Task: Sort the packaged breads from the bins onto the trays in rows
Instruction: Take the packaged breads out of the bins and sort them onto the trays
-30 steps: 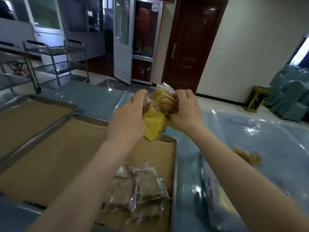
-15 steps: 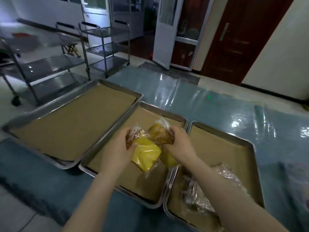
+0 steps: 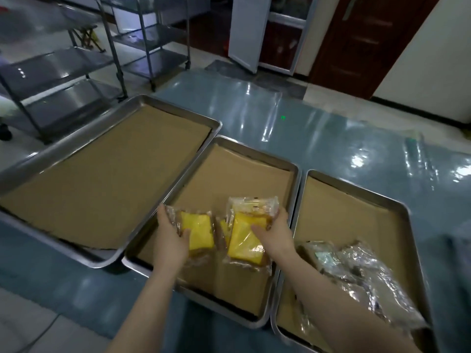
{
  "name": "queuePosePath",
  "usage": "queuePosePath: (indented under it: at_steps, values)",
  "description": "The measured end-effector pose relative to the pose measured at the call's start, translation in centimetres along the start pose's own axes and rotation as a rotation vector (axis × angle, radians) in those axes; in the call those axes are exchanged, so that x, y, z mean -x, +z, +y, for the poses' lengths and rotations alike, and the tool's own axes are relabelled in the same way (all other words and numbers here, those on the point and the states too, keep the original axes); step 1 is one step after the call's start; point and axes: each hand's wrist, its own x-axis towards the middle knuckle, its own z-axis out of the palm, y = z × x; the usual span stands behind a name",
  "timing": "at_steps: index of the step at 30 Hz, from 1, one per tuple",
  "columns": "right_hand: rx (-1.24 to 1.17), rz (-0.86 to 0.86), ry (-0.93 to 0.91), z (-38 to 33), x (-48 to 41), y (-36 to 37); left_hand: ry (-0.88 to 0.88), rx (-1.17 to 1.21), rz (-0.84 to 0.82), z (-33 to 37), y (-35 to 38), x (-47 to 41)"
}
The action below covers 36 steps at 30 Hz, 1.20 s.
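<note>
Half a second ago the packets were bunched together, held up over the middle tray point(image 3: 297, 174). Now they are drawn apart and low over its near half, side by side. The left grip point(image 3: 169, 240) curls round the left edge of one yellow bread packet point(image 3: 198, 233), thumb on top. The right grip point(image 3: 274, 231) clasps a second yellow packet point(image 3: 243, 244), thumb on its face, with what seems a third packet point(image 3: 252, 205) tucked behind, though the wrap blurs there. Three steel trays, each lined with brown paper, sit close together on the blue surface point(image 3: 280, 118). The left tray point(image 3: 178, 110) shows its lining, and the right tray point(image 3: 356, 186) holds a heap of clear-wrapped darker breads point(image 3: 356, 272) at its near end. Each held bread is a bright yellow slab with a browner crust edge, sealed in crinkled clear film.
</note>
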Motion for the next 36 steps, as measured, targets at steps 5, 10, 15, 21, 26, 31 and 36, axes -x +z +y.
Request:
queuePosePath:
  at_steps: [5,10,15,21,26,31,36]
  values:
    - [0.481,-0.125,-0.249,2.3,0.6,0.7,0.056,-0.317,-0.083,-1.2,1.1,0.2]
    - [0.687,-0.292,-0.271,3.1,0.6,1.1,0.130,-0.707,-0.122,-1.9,1.1,1.1]
    - [0.652,-0.170,-0.347,2.6,1.1,-0.4,0.379,-0.724,-0.095,-0.5,1.3,3.1]
    - [0.538,-0.138,-0.531,1.5,2.6,-6.2,0.765,-0.848,-0.305,3.5,3.0,6.5]
    - [0.538,-0.060,-0.670,0.5,4.9,-14.5,0.903,-0.819,-0.311,9.4,5.3,10.4]
    - [0.640,0.090,-0.791,2.0,7.2,-26.1,1.073,-0.750,-0.215,16.3,9.2,16.1]
    - [0.683,0.140,-0.814,6.7,10.6,-39.4,1.140,-0.642,-0.148,22.6,16.6,23.4]
